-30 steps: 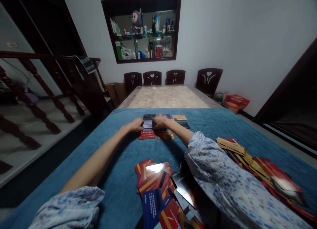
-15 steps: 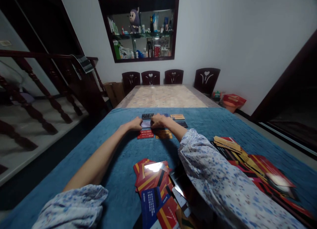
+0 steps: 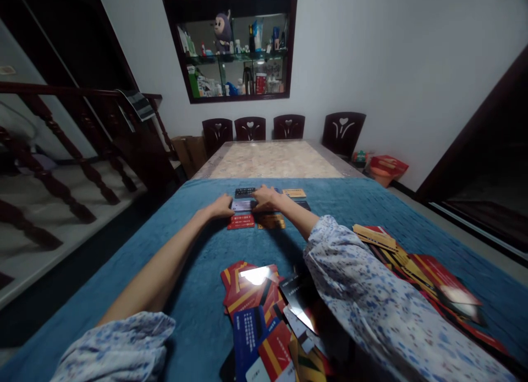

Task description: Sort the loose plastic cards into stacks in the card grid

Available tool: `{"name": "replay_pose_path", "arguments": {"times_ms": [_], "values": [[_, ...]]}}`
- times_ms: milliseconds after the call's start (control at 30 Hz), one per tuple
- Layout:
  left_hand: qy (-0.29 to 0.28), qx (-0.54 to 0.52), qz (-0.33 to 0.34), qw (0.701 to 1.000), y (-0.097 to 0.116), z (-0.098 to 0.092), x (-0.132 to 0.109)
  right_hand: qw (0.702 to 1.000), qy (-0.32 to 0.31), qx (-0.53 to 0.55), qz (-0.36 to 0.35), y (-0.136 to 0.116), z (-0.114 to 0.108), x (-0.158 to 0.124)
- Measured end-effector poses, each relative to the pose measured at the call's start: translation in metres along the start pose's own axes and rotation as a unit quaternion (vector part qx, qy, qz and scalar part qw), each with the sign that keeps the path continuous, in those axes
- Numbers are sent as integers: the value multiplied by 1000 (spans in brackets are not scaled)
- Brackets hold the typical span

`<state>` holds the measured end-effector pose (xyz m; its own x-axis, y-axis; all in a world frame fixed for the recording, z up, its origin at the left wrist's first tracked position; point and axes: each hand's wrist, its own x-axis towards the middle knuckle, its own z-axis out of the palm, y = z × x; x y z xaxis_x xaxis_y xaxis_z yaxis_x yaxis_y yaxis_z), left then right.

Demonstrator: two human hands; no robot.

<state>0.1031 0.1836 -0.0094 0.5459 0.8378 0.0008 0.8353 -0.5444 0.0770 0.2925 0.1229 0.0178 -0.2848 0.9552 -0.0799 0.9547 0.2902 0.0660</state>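
Blue cloth (image 3: 198, 288), bkgd chairs (image 3: 342, 143); R grip (image 3: 265, 198) spread, L grip (image 3: 221, 206) unclear, lilac card (image 3: 242, 206) btwn.

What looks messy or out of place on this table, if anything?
I see nothing spilled or damaged. The near pile of cards and the pile at right look messy: cards overlap at odd angles, unlike the tidier rows of cards at the left hand and right hand.

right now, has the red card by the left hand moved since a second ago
No: against the far edge of the cloth, the red card shows no visible shift either way.
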Motion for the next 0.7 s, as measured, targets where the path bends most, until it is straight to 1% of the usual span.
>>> {"name": "replay_pose_path", "arguments": {"times_ms": [167, 400, 533, 700], "values": [[23, -2, -16, 1000, -2, 2, -7, 998, 55, -6, -16, 5, -1, -19], [74, -6, -51, 996, 0, 9, -21, 995, 91, -28, -20, 4, -7, -62], [123, -28, -55, 991, 10, 8, -35, 993, 114, -24, -32, 2, -5, -90], [150, -55, -40, 986, 35, 4, -53, 993, 112, -4, -45, 4, 2, -126]]}}
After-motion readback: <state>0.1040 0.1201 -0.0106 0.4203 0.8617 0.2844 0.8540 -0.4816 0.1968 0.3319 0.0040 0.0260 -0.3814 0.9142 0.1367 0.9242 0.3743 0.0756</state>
